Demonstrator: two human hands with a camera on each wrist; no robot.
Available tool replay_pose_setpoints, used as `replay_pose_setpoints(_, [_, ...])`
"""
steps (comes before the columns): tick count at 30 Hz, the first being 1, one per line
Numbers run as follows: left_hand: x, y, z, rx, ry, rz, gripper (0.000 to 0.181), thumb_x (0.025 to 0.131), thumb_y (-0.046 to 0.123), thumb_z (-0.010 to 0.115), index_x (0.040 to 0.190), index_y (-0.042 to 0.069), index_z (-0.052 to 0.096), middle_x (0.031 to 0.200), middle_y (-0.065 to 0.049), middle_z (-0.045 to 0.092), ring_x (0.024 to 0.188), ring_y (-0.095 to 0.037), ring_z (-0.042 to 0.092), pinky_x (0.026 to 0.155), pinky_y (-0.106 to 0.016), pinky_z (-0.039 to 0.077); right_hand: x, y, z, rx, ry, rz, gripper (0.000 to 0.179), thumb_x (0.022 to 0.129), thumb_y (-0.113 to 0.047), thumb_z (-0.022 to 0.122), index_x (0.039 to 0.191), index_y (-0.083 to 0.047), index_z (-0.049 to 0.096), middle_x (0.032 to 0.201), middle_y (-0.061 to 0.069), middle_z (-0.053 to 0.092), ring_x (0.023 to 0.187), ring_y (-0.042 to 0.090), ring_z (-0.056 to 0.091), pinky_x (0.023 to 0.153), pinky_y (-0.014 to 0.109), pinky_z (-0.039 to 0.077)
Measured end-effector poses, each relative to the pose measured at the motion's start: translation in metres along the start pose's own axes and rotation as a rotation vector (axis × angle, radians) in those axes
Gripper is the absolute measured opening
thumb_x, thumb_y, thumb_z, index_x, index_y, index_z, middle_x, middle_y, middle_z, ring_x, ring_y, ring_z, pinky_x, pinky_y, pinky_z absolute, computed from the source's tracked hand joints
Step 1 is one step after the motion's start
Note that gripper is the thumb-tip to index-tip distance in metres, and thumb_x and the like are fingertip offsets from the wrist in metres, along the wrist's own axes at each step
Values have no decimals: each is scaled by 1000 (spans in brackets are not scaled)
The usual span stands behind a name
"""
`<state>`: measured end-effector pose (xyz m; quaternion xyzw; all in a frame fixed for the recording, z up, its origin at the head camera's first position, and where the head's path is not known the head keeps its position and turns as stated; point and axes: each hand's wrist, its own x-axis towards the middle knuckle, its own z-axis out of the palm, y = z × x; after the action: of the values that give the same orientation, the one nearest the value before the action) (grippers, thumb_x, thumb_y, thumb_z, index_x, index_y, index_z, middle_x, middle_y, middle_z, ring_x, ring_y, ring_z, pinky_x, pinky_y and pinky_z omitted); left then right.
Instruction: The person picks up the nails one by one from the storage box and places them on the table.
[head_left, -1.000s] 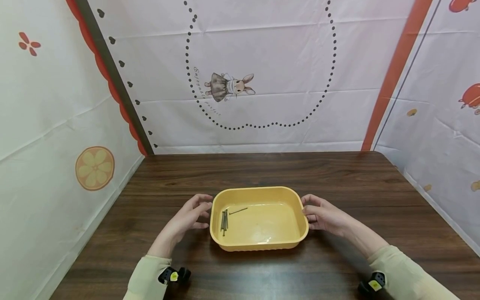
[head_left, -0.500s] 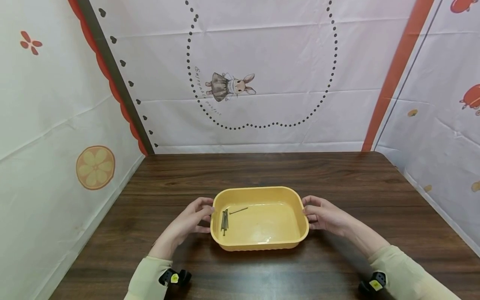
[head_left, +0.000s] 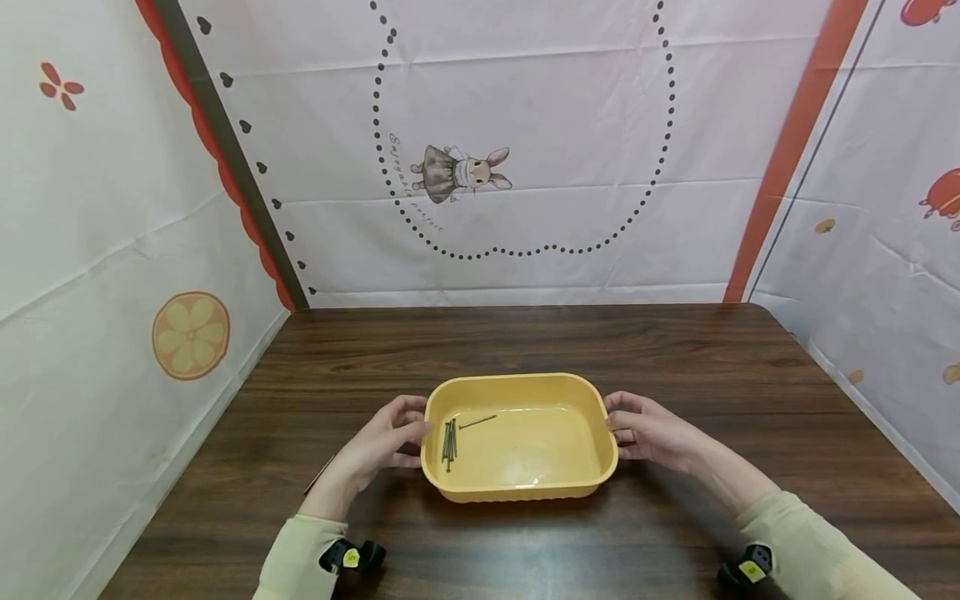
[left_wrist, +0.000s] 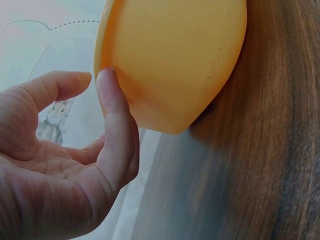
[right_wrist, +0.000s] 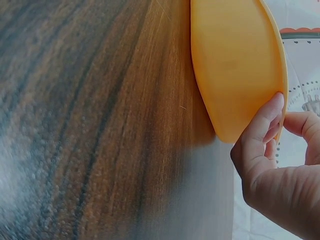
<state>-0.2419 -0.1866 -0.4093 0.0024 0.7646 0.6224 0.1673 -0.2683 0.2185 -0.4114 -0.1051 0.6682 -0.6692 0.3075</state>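
Note:
A shallow yellow plastic tray (head_left: 540,467) with rounded corners stands on the table in the head view. Several thin dark nails (head_left: 448,442) lie bunched at its left end, and a single nail (head_left: 477,422) lies slantwise beside them. My left hand (head_left: 382,437) holds the tray's left end, thumb at the rim and fingers against the outer wall, as the left wrist view shows. At the opposite end my right hand (head_left: 656,432) pinches the rim, its thumb (right_wrist: 297,122) on the inner side and fingers outside.
Dark brown wooden table (head_left: 525,342) surrounds the tray. White printed cloth (head_left: 555,108) rises behind it and on both sides. A thin dark stick-like thing (head_left: 319,474) shows beside my left wrist. Black wrist devices (head_left: 352,556) sit on both sleeves.
My left hand has moved slightly right, from just beside the tray's left end to a hold on its rim. The right hand and nails look the same.

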Motion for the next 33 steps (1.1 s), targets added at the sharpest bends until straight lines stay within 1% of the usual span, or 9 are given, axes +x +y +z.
replay_pose_setpoints(6, [1, -2, -1, -22, -14, 9, 52, 96, 9, 57, 144, 6, 37, 124, -19, 50, 92, -16, 62, 70, -30, 59, 1, 0, 1, 3, 3, 4, 21, 95, -7, 49, 114, -8, 41, 87, -4, 62, 76, 7, 63, 69, 23, 56])
replay_pose_setpoints(13, [1, -4, -2, -37, -26, 21, 53, 95, 8, 57, 144, 5, 38, 126, -19, 48, 93, -17, 61, 71, -30, 59, 1, 0, 1, 7, -2, -1, 20, 95, -6, 49, 113, -8, 41, 87, -4, 62, 77, 7, 63, 70, 24, 56])
replay_pose_setpoints(23, [0, -4, -2, -48, -14, 20, 53, 94, 8, 58, 144, 4, 39, 125, -18, 47, 91, -17, 60, 70, -30, 59, 2, -1, 1, -1, 17, 23, 21, 94, -6, 51, 112, -9, 42, 86, -4, 63, 76, 7, 63, 71, 24, 57])
replay_pose_setpoints(33, [2, -4, -2, -55, -2, 17, 52, 94, 7, 58, 143, 4, 40, 125, -18, 48, 91, -16, 60, 70, -29, 58, -2, -2, 2, -12, 15, 22, 21, 95, -8, 51, 113, -8, 42, 87, -4, 63, 77, 6, 63, 70, 24, 56])
